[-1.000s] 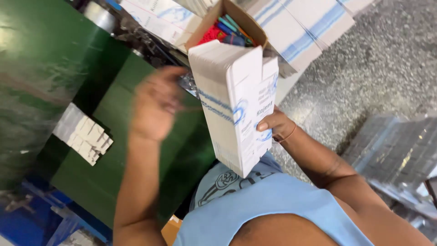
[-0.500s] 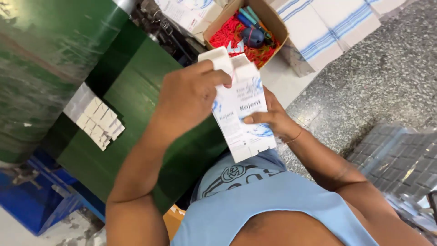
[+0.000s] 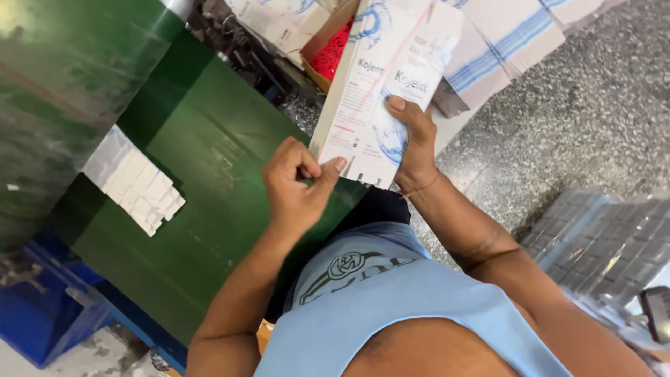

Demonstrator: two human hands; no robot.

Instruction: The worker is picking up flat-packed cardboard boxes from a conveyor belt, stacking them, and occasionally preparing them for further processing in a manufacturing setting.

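One flat carton [image 3: 382,91] in hand, at 12 o'clock, not yet opened into a box. Left hand [image 3: 296,188] pinches its bottom corner flap; right hand [image 3: 413,143] grips the face. More flats [image 3: 502,42] stacked at 1 o'clock.

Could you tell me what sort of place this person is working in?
Probably a packing area in a small factory or warehouse. The hands fold a flat white carton over a green worktable, with a stack of small white packets on it and more flat cartons on the speckled floor.
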